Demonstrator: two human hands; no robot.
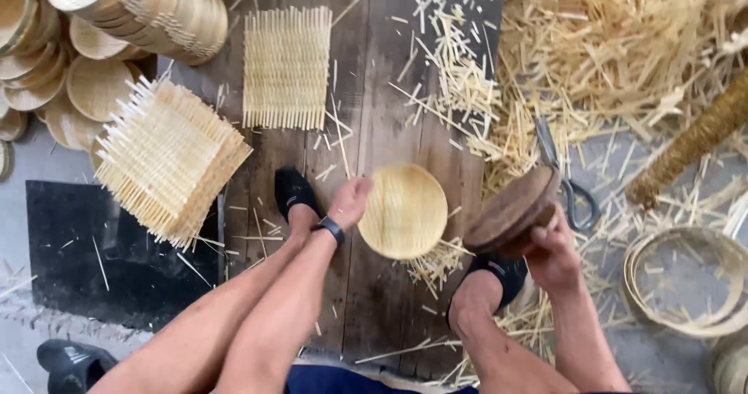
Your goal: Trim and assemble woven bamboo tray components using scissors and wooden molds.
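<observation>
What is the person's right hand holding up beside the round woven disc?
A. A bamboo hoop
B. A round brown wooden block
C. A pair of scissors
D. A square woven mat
B: the right hand grips a round brown wooden block, tilted, just right of the round woven disc that the left hand holds; the scissors lie on the ground.
</observation>
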